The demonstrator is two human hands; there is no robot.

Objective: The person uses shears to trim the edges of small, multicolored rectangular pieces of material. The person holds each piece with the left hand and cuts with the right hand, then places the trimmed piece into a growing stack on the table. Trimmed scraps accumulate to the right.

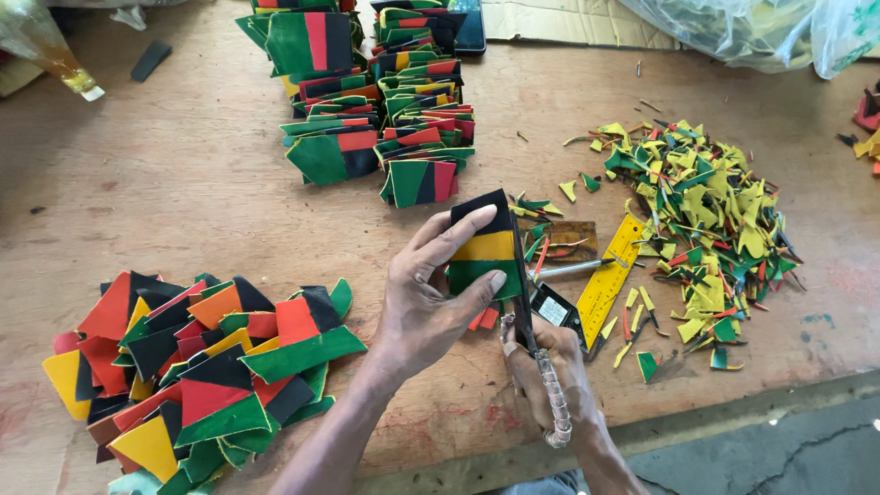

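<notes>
Left hand (pixel 423 307) is clamped on a black, yellow and green striped foam piece (pixel 485 246), held upright above the worn wooden table (pixel 202 174); right hand (pixel 548 367) is gripped around metal scissors (pixel 536 353) (blades against the piece's right edge).

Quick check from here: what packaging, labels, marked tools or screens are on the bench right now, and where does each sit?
Clear plastic bag: top right corner, crumpled, holding yellow and green pieces.
Flattened brown cardboard sheet: top edge, centre right.
Yellow plastic ruler with printed markings: lying slanted, right of the hands.
Small black box with a white label: beside the right hand.
Dark flat screen device: top centre, partly hidden.
</notes>
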